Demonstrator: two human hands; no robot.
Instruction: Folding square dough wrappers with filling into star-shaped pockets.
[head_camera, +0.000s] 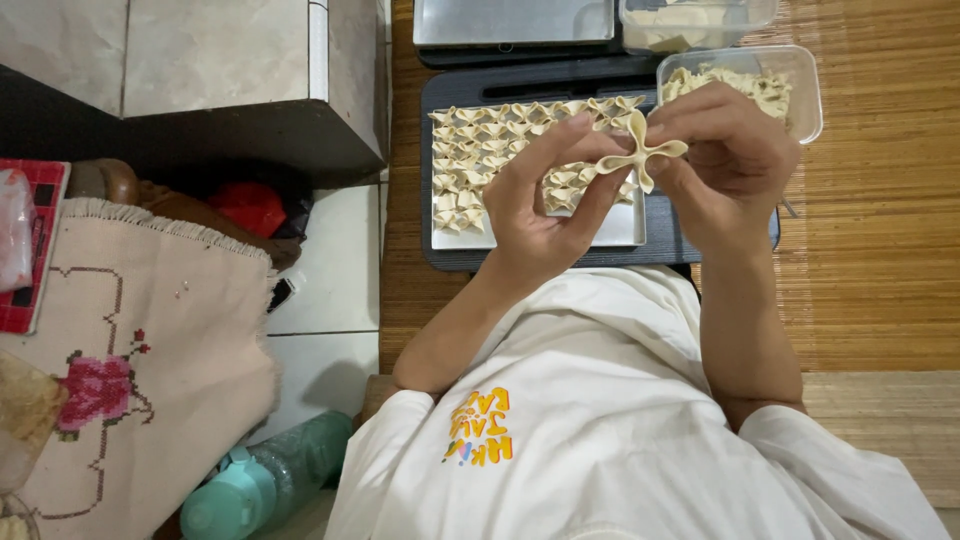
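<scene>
Closest to my view is the white shirt (600, 420) with a small yellow and orange print on it, filling the lower middle of the frame. From it I see both bare forearms rising toward the middle of the picture, elbows wide and low, wrists converging.

The left hand (545, 195) is turned palm toward me, fingers curled upward, with thumb and forefinger pinching the left side of a pale folded dough piece (645, 155). The right hand (725, 160) arches over from the other side, knuckles up, its fingertips closed on the right side of the same piece. So both hands are together, each gripping the dough between them. The piece is held in the air, its folded lobes sticking out like a small cross, above the far right corner of a metal tray (620, 230).

That tray rests on a black board (440, 255) and carries neat rows of shaped dough pieces (480, 150) of the same kind, filling its far half. Just beyond the right hand stands a clear plastic container (800, 95) holding pale dough. Everything sits on a woven brown mat (880, 250).

At the left I see an embroidered cloth (150, 340) with a pink flower, and beside it a teal bottle (260, 485) lying on the tiled floor.
</scene>
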